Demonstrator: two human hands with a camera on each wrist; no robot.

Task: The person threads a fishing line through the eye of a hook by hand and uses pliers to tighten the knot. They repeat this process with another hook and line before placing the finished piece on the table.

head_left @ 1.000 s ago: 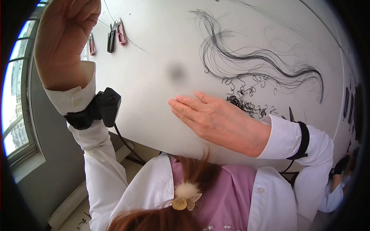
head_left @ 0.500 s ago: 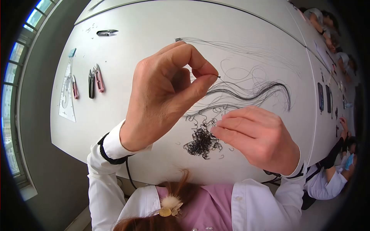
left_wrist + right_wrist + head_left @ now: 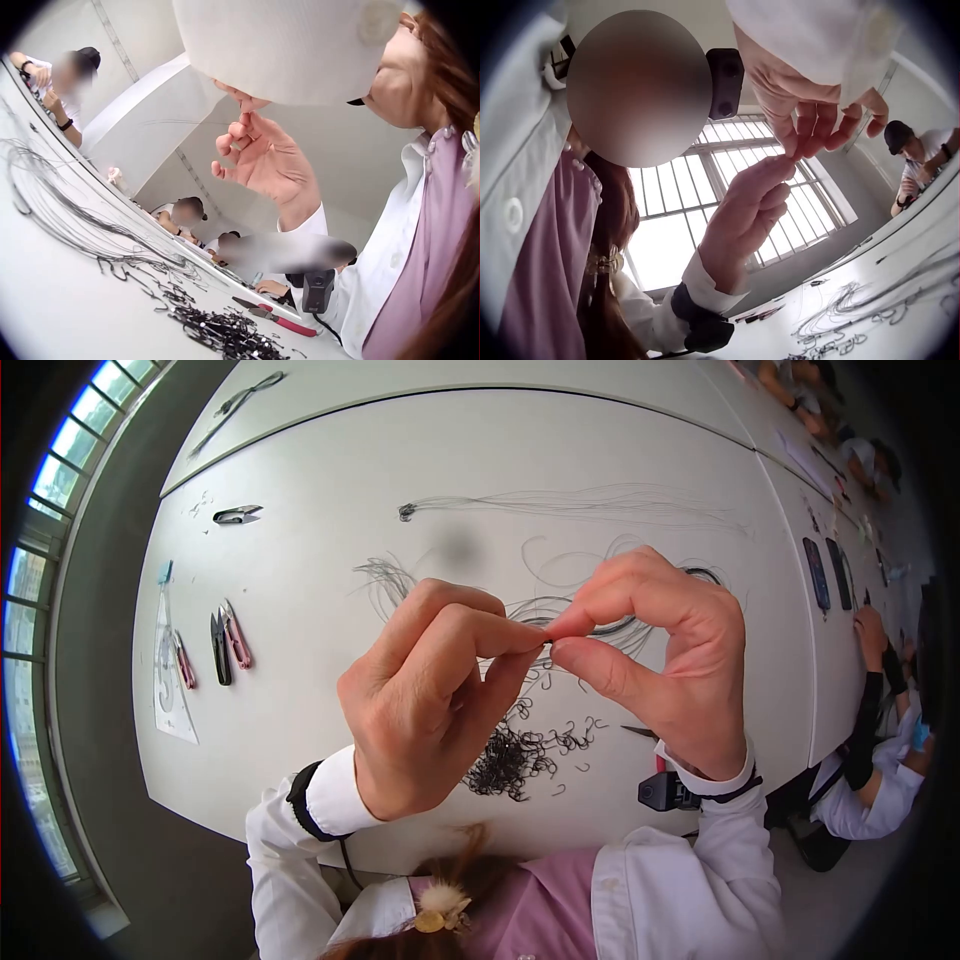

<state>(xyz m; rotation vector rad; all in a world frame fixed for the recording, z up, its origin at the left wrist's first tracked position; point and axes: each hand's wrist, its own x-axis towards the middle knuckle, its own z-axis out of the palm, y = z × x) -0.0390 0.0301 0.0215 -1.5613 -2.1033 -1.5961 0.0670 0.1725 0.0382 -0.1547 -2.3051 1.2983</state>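
In front of the chest, my left hand point(image 3: 405, 705) pinches a small dark fish hook point(image 3: 547, 644) between thumb and forefinger. My right hand point(image 3: 690, 650) meets it fingertip to fingertip, thumb and forefinger pinched at the same spot. From these fingertips a thin fishing line point(image 3: 187, 121) runs off sideways in the left wrist view. Fingers hide most of the hook. Below the hands lies a pile of black fish hooks point(image 3: 508, 762), with several loose ones around it. Behind the hands, a wavy bundle of dark fishing line point(image 3: 385, 575) stretches across the white table, partly hidden.
Farther back lies a bunch of lines with hooks at one end point(image 3: 406, 512). At left are black snips point(image 3: 221, 650), pink snips point(image 3: 238, 642) and a clear set square point(image 3: 172, 695). Pliers with red handles point(image 3: 289, 322) lie near the right forearm. Other people sit beyond.
The left hand came down from the upper left to the middle with the hook. The right hand rose from above the table to meet it, its fingers now pinched.
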